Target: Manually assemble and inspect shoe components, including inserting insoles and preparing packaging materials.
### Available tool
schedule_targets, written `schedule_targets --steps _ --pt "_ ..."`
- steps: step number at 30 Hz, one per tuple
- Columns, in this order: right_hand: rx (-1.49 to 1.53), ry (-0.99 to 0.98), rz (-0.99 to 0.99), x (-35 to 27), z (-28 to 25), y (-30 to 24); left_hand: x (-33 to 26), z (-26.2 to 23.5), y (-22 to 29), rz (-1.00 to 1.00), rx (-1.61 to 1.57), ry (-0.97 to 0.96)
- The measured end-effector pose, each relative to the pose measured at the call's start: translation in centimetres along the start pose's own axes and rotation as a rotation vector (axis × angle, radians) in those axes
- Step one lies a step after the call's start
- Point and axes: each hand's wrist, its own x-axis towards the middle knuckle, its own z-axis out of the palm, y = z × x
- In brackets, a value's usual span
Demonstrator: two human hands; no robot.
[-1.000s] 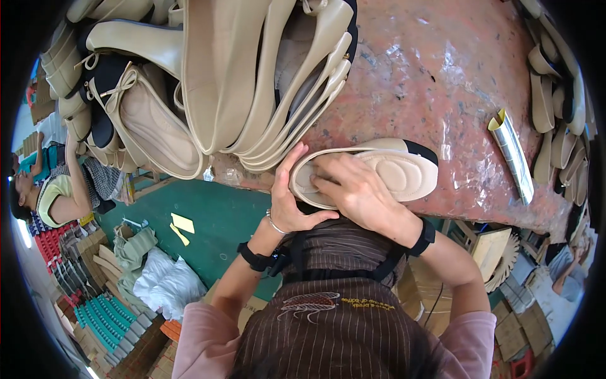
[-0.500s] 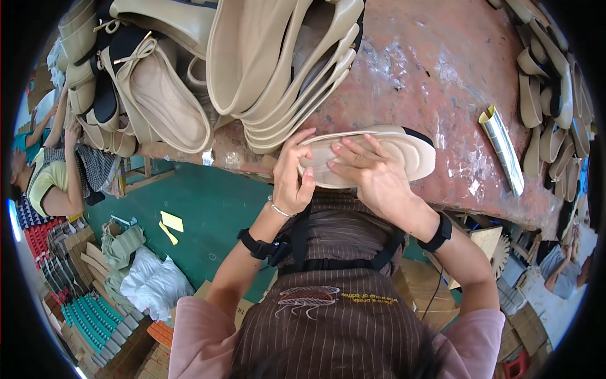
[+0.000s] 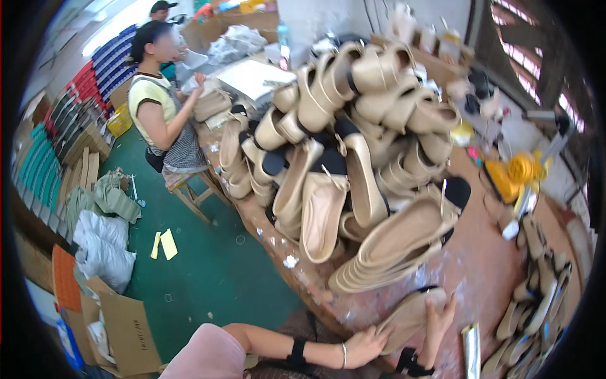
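Observation:
A beige flat shoe (image 3: 404,323) with a black toe lies at the table's near edge, its inside facing up. My left hand (image 3: 367,345), wearing a thin bracelet, is closed on its near left end, fingertips at the rim. At the shoe's right side is my right hand (image 3: 437,323), one digit over the inner edge and other fingers outside the rim. Just beyond lies a nested stack of beige shoes (image 3: 404,237) with black toes. Behind that rises a large heap of similar shoes (image 3: 325,218), some with bows.
A silvery roll (image 3: 471,351) lies right of my hands, near more shoes (image 3: 536,303). A yellow tool (image 3: 519,169) stands on the far right. At the table's left side a person (image 3: 154,107) handles shoes. Cartons (image 3: 129,328) and white sacks (image 3: 104,243) are on the floor.
The view has swung up and left, bringing the whole shoe heap and the person into sight. My right hand has moved from the shoe's inside to its right edge; the shoe now sits more upright in view.

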Motion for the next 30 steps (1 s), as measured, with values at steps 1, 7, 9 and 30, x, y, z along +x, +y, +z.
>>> schedule_targets --steps 1,7,9,30 --pt "0.158 0.020 -0.032 0.3 0.5 0.3 -0.3 2.0 0.9 -0.024 0.032 0.086" --pt "-0.361 -0.456 0.110 -6.7 -3.0 -14.5 0.2 -1.1 1.0 0.002 -0.061 -0.206" --pt "-0.478 -0.344 -0.060 -9.0 -1.8 -9.8 0.5 -1.9 0.4 0.054 -0.164 -0.236" --pt "-0.815 -0.351 -0.328 -6.5 2.5 -6.0 1.0 -1.4 -1.3 0.178 -0.191 -0.115"
